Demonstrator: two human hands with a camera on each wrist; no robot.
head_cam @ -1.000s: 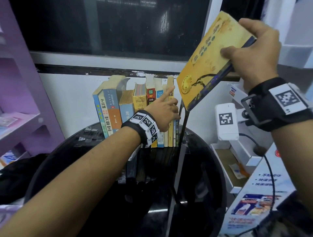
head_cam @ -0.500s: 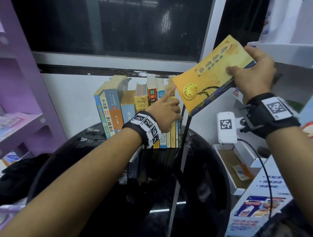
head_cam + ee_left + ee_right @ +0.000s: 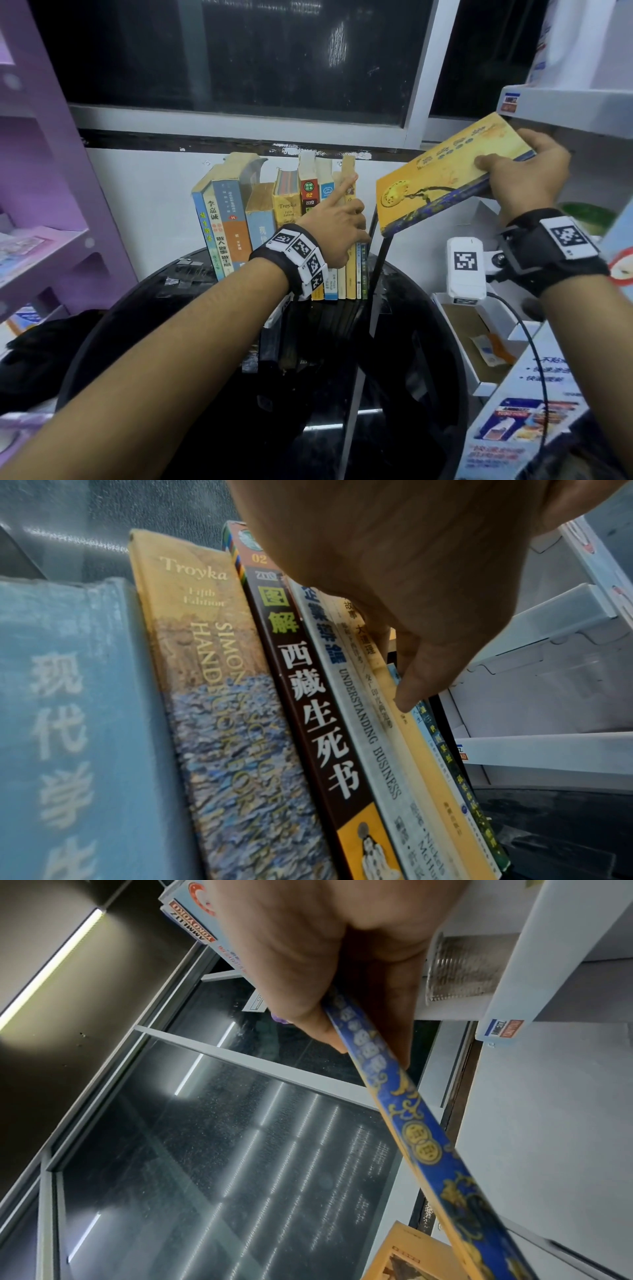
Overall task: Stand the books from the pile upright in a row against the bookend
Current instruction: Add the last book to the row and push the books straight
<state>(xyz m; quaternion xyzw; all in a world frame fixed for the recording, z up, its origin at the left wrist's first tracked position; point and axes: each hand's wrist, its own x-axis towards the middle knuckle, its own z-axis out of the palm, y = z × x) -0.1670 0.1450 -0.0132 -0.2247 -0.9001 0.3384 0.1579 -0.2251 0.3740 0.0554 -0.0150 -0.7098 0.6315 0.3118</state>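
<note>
With a row of upright books (image 3: 284, 219) standing at the black round counter's (image 3: 428, 359) back edge beside the thin black metal bookend (image 3: 378, 253), the left hand (image 3: 337, 228) is steadying them, forefinger straight and the rest curled, while the right hand (image 3: 527, 178) is gripping a yellow, blue-spined paperback (image 3: 442, 178) not yet added.

A dark window (image 3: 239, 58) with a white frame (image 3: 236, 125) filled the wall beyond the hands, above a white wall (image 3: 137, 192). A purple shelf unit (image 3: 44, 192) stood left of the left hand. A round glossy black worktop (image 3: 428, 359) lay below both hands. White shelving (image 3: 582, 106) rose beside the right hand.
</note>
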